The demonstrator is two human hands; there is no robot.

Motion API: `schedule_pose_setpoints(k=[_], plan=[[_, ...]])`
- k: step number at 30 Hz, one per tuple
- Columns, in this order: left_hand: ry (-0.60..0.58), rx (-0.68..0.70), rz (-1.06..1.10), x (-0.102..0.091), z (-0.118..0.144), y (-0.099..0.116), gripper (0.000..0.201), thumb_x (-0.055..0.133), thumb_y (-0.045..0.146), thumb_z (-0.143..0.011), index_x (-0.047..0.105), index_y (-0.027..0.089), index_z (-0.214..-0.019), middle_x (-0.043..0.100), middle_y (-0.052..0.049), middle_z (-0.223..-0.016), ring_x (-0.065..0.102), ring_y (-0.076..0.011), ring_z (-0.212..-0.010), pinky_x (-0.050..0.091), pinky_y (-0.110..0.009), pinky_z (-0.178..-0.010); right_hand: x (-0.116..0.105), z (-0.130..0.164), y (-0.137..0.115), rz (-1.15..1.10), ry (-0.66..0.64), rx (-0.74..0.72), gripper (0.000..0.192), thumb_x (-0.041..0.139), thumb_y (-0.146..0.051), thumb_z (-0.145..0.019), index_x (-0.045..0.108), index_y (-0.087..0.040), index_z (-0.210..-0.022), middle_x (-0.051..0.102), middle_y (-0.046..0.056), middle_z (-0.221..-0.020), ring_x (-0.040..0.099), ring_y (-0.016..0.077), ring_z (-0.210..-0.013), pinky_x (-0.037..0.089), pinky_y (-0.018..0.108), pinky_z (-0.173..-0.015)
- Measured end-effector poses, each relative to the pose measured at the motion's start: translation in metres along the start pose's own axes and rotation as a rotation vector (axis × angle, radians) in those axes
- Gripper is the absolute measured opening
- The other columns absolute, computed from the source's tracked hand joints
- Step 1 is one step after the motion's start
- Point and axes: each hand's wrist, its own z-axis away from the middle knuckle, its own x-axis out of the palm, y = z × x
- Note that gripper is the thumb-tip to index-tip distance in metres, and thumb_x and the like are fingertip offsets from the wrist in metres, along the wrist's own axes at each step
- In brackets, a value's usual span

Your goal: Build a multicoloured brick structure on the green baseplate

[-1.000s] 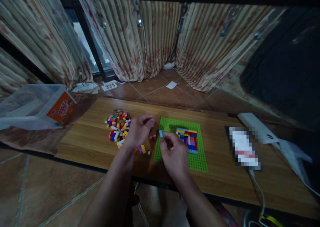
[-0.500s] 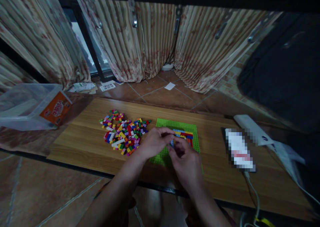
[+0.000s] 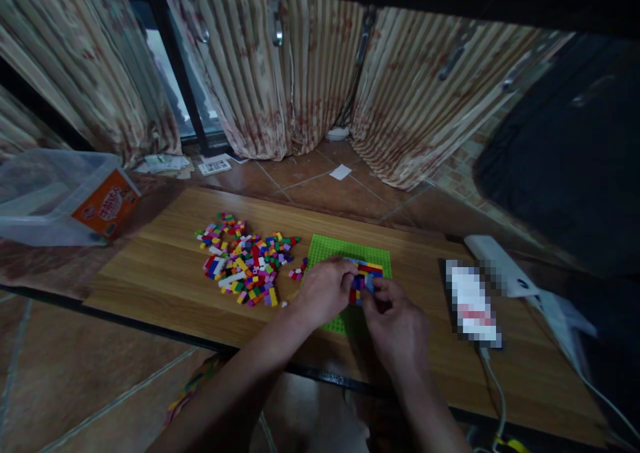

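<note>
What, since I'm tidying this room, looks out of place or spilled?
A small white sheet lies by itself on the floor beyond the table, as if dropped. The loose bricks lie scattered on the tabletop; nothing looks damaged.

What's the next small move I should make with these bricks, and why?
Probably press the light blue brick down onto the multicolored brick build: your right hand seems to pinch it over the build, though whether they touch is unclear, and your left hand is at the build's left side.
</note>
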Motion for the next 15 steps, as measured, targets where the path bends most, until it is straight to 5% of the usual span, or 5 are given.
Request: schedule_pose_setpoints(k=[15], plan=[[-0.081,0.085,-0.163,0.0029,-0.0001,-0.0012,0.029,0.043,0.015,-0.091,0.072,0.021,-0.094,0.067,-0.004,-0.091,0.064,-0.0162,-0.086,0.050,-0.026,-0.081,0.0042,-0.0030,0.0071,0.001,-0.009,-0.114,0.022,0.056,-0.037,-0.084,0.068,-0.020,-0.091,0.067,0.001,-0.071,0.061,0.0165,-0.062,0.043,0.028,-0.061]])
